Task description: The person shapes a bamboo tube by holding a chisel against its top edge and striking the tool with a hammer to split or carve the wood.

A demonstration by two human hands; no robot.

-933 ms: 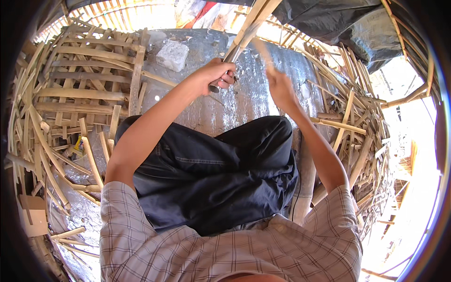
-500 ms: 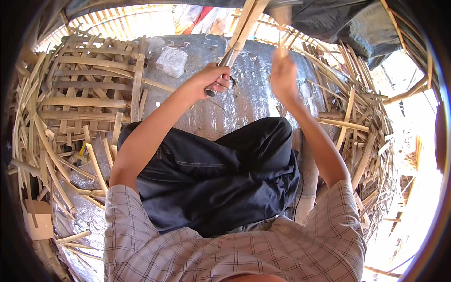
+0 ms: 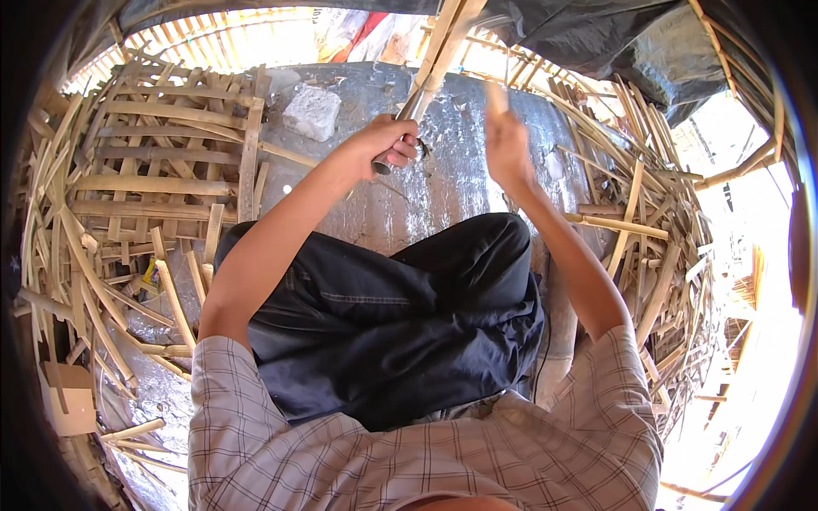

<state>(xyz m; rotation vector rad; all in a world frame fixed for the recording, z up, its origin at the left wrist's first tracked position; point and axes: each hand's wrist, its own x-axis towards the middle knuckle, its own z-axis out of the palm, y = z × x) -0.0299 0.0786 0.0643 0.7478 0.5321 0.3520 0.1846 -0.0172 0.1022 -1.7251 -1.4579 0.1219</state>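
Nearest, at 6 o'clock, is a pale checked shirt (image 3: 426,464), then dark trousers (image 3: 383,315) over crossed legs. Beyond the knees, of the 2 hands, the left hand (image 3: 392,145) is at 12 o'clock, its fingers curled tightly round a metal tool (image 3: 412,106), whose dark, rounded butt pokes out below the fist. The right hand (image 3: 509,149), at 1 o'clock and slightly blurred, is closed round a pale wooden handle (image 3: 497,98); its far end smears too much to make out.

The tool's shiny grey shaft slants up to the near end of the bamboo piece (image 3: 449,43), at 12 o'clock. This is straight, tan and smooth, with a dark seam running lengthwise between 2 pale strips; its far end leaves the view.

Farther out lie a rough whitish block (image 3: 311,115) at 11 o'clock, a bamboo lattice (image 3: 162,183) at 10 and heaped bamboo strips (image 3: 660,226) at 3. Black sheeting (image 3: 588,51) hangs at 1.
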